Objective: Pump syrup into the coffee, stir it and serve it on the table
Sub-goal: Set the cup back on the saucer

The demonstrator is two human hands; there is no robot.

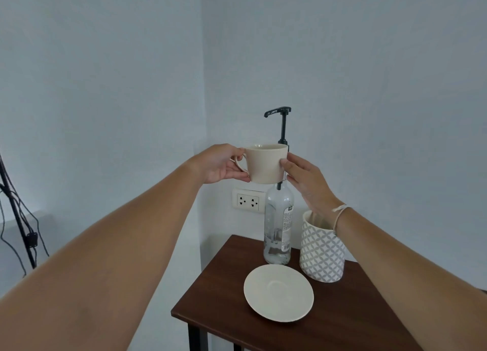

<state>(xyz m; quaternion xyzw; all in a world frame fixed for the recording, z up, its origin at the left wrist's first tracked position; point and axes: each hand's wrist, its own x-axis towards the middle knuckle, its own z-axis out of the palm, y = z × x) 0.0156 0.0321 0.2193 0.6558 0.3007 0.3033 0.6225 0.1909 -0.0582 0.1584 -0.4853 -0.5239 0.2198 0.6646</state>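
I read cup (266, 163) raised off table (342, 316), left hand (220, 164) closed on handle, right hand (303, 178) fingers pressed to side. Pump spout (267, 113) at 12 o'clock above rim; bottle (278, 226) axis vertical. Right hand nearer pump head.

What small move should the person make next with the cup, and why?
Probably free the right hand and press the pump head down. The left hand already holds the cream cup by its handle, raised under the black spout, which juts left above the rim. The pump stands fully up on the syrup bottle, so it seems not yet pressed. The saucer waits bare.
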